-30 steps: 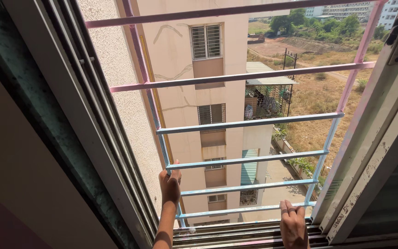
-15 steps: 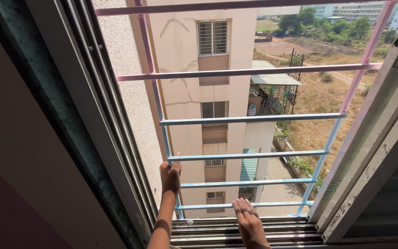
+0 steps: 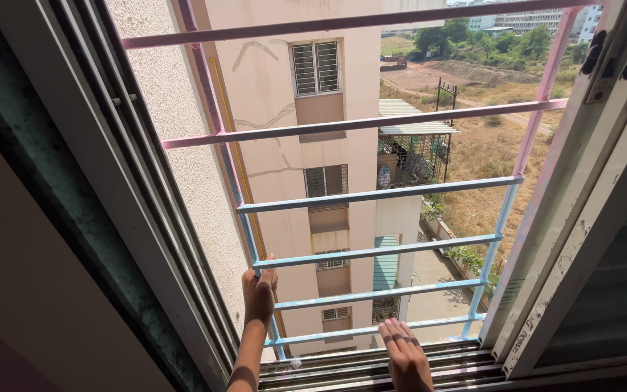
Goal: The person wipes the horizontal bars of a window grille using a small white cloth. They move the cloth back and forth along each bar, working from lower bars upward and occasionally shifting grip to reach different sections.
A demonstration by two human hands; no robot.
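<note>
- left hand [image 3: 259, 294] closed around a pale blue bar [image 3: 375, 252] of the window grille [image 3: 379, 122], at the left end of the bar, next to the upright; same hold as one second ago, only a little higher in the picture.
- right hand [image 3: 405, 356] now flat and open, fingers stretched and close together, palm down on the sill tracks [image 3: 466, 361]; holding nothing.
- one second ago more to the right on the tracks, near the window frame [image 3: 582, 239]; since then moved left, toward the middle of the opening.
- judged from this: right hand sliding along the sill tracks, left hand only for support on the grille.
- grille fixed outside the open window, pink bars above, blue bars below; beige building [image 3: 313, 160] and dry ground far beneath.
</note>
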